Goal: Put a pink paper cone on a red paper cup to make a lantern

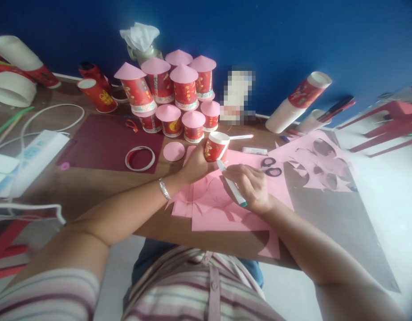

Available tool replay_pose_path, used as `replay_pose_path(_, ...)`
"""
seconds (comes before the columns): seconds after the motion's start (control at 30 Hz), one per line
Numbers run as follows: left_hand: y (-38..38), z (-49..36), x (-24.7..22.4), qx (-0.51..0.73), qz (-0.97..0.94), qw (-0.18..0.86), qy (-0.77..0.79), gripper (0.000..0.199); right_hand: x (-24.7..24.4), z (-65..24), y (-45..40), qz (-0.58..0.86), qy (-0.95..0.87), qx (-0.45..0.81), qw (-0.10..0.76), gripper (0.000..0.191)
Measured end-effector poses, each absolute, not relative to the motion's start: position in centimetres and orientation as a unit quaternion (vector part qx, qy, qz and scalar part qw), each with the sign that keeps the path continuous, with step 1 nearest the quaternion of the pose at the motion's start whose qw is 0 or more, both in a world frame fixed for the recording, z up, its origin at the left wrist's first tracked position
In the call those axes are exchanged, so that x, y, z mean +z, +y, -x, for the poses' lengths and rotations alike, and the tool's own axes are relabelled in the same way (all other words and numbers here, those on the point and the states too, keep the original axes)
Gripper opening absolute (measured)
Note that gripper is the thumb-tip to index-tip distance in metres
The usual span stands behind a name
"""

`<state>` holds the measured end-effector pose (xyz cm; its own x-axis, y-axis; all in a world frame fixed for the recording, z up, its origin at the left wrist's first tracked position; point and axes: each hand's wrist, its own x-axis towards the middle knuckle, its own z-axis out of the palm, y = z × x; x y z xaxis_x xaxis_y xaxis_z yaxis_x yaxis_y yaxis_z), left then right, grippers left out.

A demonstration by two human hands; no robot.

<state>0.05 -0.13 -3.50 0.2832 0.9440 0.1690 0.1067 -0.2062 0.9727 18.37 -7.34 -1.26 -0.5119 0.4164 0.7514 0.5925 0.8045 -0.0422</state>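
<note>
My left hand is wrapped round a red paper cup with gold print, its white rim upward. In my right hand is a white marker with a green end, its upper tip at the side of the cup. Both hands are over pink paper sheets marked with drawn curves. Just right of my right hand lie black-handled scissors. A pink paper disc is on the table left of the cup. Behind it stand several red cups topped with pink paper cones.
At the right lies pink paper with cut-out holes. Stacked cups lean at the back right. A maroon sheet bears a roll of tape. A white cable and a white box are at the left.
</note>
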Motion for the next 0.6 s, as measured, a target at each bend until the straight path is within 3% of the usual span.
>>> replay_pose_path(0.33,-0.9,-0.3,-2.5,0.401,-0.676,0.422,0.452,0.050,-0.8,-18.0,-7.4,0.316,-0.861,-0.134,0.375,0.031)
replay_pose_path(0.6,-1.2,-0.3,-2.3,0.375,-0.684,0.419,0.464,0.052,-0.5,-17.7,-7.3,0.334,-0.854,-0.165,0.364,0.023)
